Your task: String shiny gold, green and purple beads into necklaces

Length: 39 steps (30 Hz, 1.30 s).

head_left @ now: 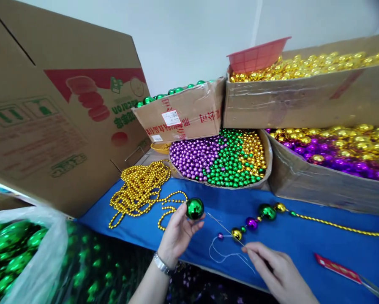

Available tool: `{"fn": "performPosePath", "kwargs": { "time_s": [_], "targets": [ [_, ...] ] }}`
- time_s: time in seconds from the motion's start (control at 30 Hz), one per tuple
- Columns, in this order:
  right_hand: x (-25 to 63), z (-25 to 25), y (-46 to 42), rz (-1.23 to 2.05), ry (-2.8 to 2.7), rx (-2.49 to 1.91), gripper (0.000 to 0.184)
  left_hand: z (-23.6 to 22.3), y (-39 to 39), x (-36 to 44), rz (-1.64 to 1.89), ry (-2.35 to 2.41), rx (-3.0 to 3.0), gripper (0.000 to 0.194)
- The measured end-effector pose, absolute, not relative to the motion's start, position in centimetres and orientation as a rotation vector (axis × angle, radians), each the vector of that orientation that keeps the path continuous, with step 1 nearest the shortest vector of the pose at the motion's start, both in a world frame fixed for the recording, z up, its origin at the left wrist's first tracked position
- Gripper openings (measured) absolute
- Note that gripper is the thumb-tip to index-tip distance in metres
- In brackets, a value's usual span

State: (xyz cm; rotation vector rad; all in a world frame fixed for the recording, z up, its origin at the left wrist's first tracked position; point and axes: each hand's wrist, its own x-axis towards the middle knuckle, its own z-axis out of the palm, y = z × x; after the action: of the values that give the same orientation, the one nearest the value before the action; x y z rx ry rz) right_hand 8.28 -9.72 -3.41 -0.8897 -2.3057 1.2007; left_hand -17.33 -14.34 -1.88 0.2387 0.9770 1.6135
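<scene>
Held up in my left hand is a large shiny green ball bead, gripped between thumb and fingers. My right hand pinches a long thin needle whose tip points toward the green bead, apart from it. White thread loops on the blue cloth below the needle. Close by lies a strung row of beads: a small purple bead, a gold bead, a purple bead, a large green bead and a gold bead, joined to a gold twisted cord.
Gold bead chain is heaped at the left on the blue cloth. Behind stand boxes of small mixed beads, green balls and gold balls. A red packet lies right; a big carton rises left.
</scene>
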Motion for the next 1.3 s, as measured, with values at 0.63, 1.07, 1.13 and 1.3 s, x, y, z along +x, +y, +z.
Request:
{"fn": "performPosePath", "kwargs": {
  "time_s": [0.63, 1.07, 1.13, 1.3],
  "targets": [
    [9.3, -3.4, -6.9, 0.55, -2.413, -0.702, 0.022, 0.1, -15.2, -17.5, 1.461, 1.119, 0.96, 0.05],
    [9.8, -3.5, -5.6, 0.137, -2.553, -0.694, 0.029, 1.1, -14.9, -16.9, 1.264, 1.252, 1.19, 0.055],
    [8.9, -3.9, -6.1, 0.26, -2.518, -0.687, 0.027, 0.8, -14.7, -16.0, 1.304, 1.197, 1.147, 0.053],
    [7.7, -5.0, -7.2, 0.786, -2.367, -0.712, 0.022, -0.2, -14.5, -14.4, 1.435, 1.061, 0.959, 0.056]
  ]
}}
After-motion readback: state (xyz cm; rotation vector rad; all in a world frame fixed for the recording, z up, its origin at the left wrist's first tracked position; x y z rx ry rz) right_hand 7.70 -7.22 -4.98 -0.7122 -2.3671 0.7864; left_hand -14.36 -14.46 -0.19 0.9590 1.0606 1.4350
